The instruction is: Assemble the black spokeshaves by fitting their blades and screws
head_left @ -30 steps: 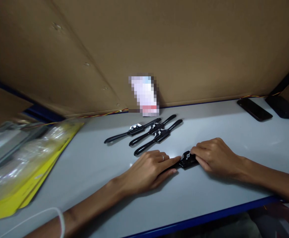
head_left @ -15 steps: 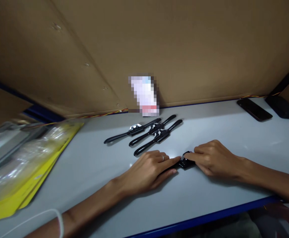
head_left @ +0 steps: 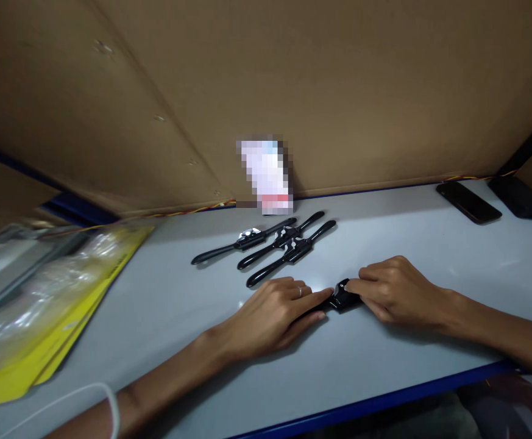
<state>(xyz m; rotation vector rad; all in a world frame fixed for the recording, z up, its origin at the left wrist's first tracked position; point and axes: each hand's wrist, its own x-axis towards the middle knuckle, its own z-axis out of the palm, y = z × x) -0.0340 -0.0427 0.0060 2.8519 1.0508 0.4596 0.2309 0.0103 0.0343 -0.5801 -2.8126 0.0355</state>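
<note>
A black spokeshave (head_left: pixel 337 301) lies on the table between my two hands. My left hand (head_left: pixel 279 314), with a ring on one finger, is closed over its left handle, which is mostly hidden under the palm. At the spokeshave's middle, my right hand (head_left: pixel 393 289) pinches near a small silver screw (head_left: pixel 342 285) with thumb and forefinger. That hand hides the right handle. Beyond my left hand, three more black spokeshaves lie roughly side by side: a front one (head_left: pixel 295 251), a middle one (head_left: pixel 256 257) and a back one (head_left: pixel 215 253). Each has silver parts at its centre.
Clear plastic packs with yellow card (head_left: pixel 105 286) are piled at the left. A pixelated upright item (head_left: pixel 268 177) leans on the cardboard wall (head_left: pixel 339 91). A black phone (head_left: pixel 468 203) and a dark flat object (head_left: pixel 521 198) lie at the back right. A blue edge (head_left: pixel 384 396) borders the table.
My right fingertips have shifted slightly on the spokeshave's middle, so the silver screw shows more clearly. My left hand and the three other spokeshaves have stayed in place.
</note>
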